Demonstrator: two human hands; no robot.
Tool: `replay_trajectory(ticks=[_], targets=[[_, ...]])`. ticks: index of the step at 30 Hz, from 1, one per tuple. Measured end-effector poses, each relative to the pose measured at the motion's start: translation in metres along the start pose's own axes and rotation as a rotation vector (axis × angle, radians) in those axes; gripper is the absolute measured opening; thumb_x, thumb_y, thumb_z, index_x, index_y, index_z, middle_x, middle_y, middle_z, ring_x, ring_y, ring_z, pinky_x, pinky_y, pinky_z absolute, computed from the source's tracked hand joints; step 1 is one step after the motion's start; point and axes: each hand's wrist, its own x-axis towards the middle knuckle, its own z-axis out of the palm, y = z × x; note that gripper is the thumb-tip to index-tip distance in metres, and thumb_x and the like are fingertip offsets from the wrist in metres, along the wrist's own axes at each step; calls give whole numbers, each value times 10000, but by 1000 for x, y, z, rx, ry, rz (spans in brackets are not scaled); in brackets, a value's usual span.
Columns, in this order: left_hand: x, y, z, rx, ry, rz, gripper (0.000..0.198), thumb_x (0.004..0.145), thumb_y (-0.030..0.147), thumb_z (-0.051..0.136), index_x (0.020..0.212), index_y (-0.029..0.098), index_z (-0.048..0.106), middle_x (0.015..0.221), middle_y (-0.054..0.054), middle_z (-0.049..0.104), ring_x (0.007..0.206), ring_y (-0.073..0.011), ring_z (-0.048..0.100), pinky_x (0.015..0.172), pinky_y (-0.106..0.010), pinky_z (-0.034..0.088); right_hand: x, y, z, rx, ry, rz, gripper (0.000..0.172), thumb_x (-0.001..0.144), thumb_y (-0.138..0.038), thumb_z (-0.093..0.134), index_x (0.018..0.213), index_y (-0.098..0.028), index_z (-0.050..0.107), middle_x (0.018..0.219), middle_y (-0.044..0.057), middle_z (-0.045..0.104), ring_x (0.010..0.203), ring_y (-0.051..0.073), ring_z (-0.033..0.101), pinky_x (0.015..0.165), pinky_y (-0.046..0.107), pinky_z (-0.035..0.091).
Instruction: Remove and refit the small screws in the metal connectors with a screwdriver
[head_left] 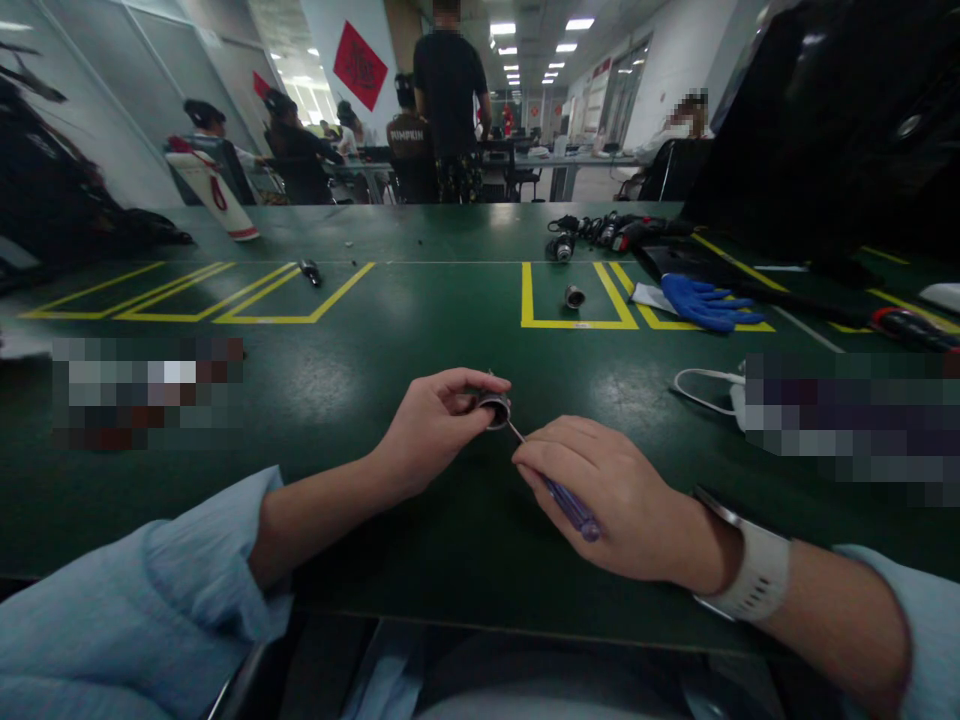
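While the left hand (424, 432) pinches a metal collar (497, 411), the right hand (615, 490) points a screwdriver (576, 512) at its open mouth.

Left hand: thumb and fingers are nearly closed on the collar, holding it above the green table (360, 350). Right hand: fingers are wrapped around the purple handle; the shaft meets the collar's rim in view, but contact at the tip cannot be confirmed. Handling: the collar is probably light, rigid and smooth enough to slip or turn; grip the outer wall on opposite sides, keeping fingertips off the mouth. Beyond the hands, a similar metal piece (574, 297) sits inside a yellow outline (527, 295), left of a blue glove (705, 302).
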Motion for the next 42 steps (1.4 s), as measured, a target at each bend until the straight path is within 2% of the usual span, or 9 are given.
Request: replay_trajectory(ticks=[8, 20, 25, 30, 36, 39, 42], targets=[[0, 1, 2, -13, 16, 4, 210, 649, 128, 683, 859, 135, 668, 914, -57, 718, 839, -181, 673, 798, -326, 534, -1, -1, 0, 11, 19, 0, 154, 804, -69, 464, 852, -133, 596, 806, 104, 653, 755, 205, 583, 689, 347, 484], [0, -1, 1, 69, 22, 19, 268, 666, 152, 684, 933, 137, 666, 858, -66, 719, 868, -212, 673, 765, -331, 540, -1, -5, 1, -33, -2, 36, 141, 786, -62, 481, 785, -140, 598, 819, 107, 652, 765, 210, 578, 685, 345, 467], [-1, -2, 2, 80, 23, 45, 259, 670, 169, 682, 926, 137, 665, 842, -63, 718, 860, -209, 674, 753, -318, 539, 0, -7, 3, -58, 30, 21, 130, 777, -58, 493, 772, -119, 608, 834, 126, 659, 763, 220, 580, 679, 351, 471], [0, -1, 2, 93, 49, 13, 239, 657, 150, 669, 895, 127, 667, 811, -63, 718, 834, -207, 675, 745, -322, 536, 1, -8, 5, -61, 16, 35, 143, 789, -57, 487, 812, -96, 622, 834, 132, 660, 757, 231, 585, 676, 365, 480], [1, 2, 2, 4, 44, -38, 251, 646, 128, 684, 897, 130, 671, 836, -52, 722, 822, -181, 674, 765, -299, 525, 4, -5, 4, 45, 28, 90, 154, 821, -68, 479, 873, -74, 623, 832, 124, 661, 755, 216, 584, 688, 358, 481], [1, 3, 2, -97, 16, -64, 239, 655, 105, 671, 893, 125, 676, 863, -46, 718, 829, -167, 669, 770, -278, 521, 3, 0, 2, 177, 100, 144, 138, 845, -88, 497, 898, -83, 624, 838, 97, 669, 766, 182, 594, 717, 324, 481], [0, 2, 1, -132, -2, -81, 266, 655, 81, 658, 917, 124, 679, 888, -46, 712, 847, -165, 660, 780, -280, 516, 2, 5, 1, 353, 192, 261, 124, 870, -119, 517, 904, -109, 636, 843, 65, 680, 779, 145, 622, 732, 275, 489]])
